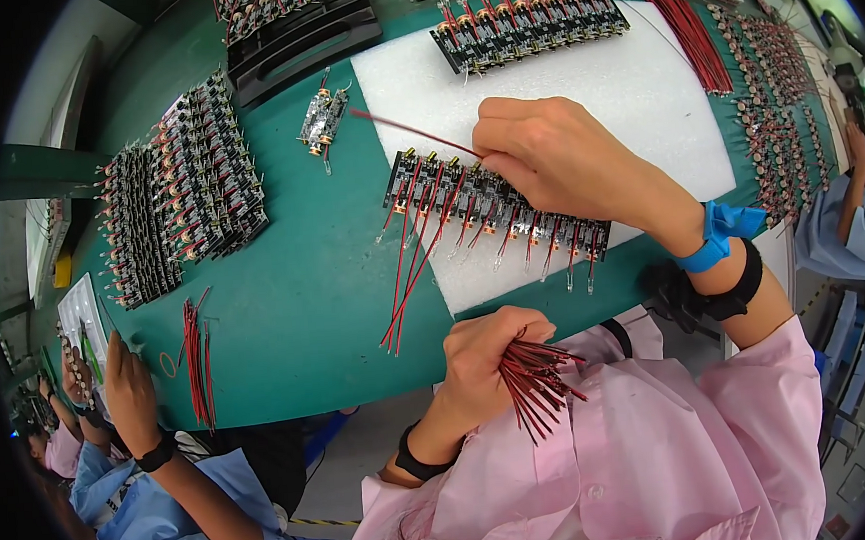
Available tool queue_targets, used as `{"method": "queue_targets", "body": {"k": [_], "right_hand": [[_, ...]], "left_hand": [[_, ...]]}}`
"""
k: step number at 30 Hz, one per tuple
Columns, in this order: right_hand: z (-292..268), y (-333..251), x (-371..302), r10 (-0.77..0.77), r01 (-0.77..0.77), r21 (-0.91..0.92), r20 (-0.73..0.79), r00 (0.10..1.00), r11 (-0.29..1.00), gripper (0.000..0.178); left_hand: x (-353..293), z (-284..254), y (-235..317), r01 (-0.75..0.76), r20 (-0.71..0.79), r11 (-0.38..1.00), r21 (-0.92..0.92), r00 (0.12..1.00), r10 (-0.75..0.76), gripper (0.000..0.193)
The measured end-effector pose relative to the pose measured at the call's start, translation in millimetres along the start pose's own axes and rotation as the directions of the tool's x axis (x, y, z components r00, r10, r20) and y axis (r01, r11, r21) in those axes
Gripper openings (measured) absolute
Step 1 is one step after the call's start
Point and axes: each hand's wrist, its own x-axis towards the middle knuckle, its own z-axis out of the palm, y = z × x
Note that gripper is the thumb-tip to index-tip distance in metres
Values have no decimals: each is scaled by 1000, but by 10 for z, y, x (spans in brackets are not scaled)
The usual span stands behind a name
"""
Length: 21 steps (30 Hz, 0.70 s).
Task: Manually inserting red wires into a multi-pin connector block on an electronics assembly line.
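My left hand [484,362] is closed around a bundle of red and black wires [539,388] near the table's front edge. Over the table, my right hand [550,151] pinches a single red wire [408,129], which sticks out to the left. Just below that hand lies a panel of joined circuit boards [493,206], partly on a white foam sheet [684,142]. Long red wires [408,282] run from its left boards toward me; small clear-tipped parts on short red leads hang along its near edge. My right fingers hide part of the panel's far edge.
Another board panel [531,22] lies at the sheet's far side, beside a red wire pile [689,41]. Stacked panels [181,192], a loose board pair [324,122] and a wire bundle [198,362] are on the left. A co-worker's hand [130,391] reaches in there.
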Motion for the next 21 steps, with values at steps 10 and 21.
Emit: {"method": "queue_targets", "body": {"k": [10,21], "right_hand": [[30,-4,-20,43,-44,-9,-34,998,999,8],[63,-42,-76,203,-186,169,-89,975,968,6]], "left_hand": [[13,11,-8,-32,-22,999,-23,999,32,13],[10,19,-14,-85,-13,996,-6,996,85,17]]}}
